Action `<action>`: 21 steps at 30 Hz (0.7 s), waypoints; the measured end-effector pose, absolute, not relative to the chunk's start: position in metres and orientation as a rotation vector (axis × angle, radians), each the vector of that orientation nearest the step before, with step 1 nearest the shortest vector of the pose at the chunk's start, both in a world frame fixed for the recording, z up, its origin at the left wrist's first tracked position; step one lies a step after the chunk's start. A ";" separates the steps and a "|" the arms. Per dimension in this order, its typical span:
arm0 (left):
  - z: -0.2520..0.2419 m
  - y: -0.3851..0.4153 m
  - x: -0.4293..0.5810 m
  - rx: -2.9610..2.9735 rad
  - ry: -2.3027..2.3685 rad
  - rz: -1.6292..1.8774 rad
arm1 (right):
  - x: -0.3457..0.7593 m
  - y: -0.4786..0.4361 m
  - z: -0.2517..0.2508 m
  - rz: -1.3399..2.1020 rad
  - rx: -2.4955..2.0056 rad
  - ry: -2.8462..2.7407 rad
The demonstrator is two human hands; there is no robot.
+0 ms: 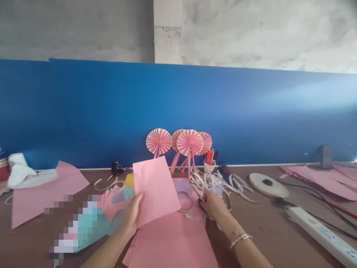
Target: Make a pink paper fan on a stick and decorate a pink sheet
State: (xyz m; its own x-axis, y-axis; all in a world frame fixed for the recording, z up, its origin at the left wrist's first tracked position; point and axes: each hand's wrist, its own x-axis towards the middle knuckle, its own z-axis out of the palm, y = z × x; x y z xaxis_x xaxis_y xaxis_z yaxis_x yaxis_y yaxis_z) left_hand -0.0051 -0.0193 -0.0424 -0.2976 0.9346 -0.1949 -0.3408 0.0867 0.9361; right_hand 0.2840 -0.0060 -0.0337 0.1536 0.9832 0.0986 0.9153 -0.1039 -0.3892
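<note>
My left hand (133, 213) pinches the lower left corner of a pink paper sheet (155, 188) and holds it up, tilted, above the brown table. My right hand (214, 206), with bracelets at the wrist, is closed around the handles of a pair of scissors (196, 193) whose blades point up and left toward the sheet's right edge. More pink sheets (173, 240) lie flat under both hands. Several pink pleated paper fans (189, 143) on sticks lean against the blue wall behind.
A tangle of white paper strips (220, 182) lies right of the scissors beside a cup of pens (209, 163). A white round plate-like object (267, 185), cables and a power strip (323, 232) sit at right. Pink sheets (41, 195) and white cloth (22, 173) lie at left.
</note>
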 end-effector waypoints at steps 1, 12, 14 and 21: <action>-0.041 -0.018 -0.006 0.671 1.184 1.469 | 0.285 -0.007 -0.035 0.265 -2.097 -1.808; -0.037 -0.013 -0.016 0.731 1.000 1.308 | 0.299 -0.007 -0.040 0.244 -2.173 -1.888; -0.037 -0.014 -0.017 0.738 1.036 1.296 | 0.299 -0.006 -0.041 0.301 -2.131 -1.903; -0.028 -0.020 -0.010 0.834 1.108 1.293 | 0.266 -0.015 -0.035 0.265 -1.753 -1.994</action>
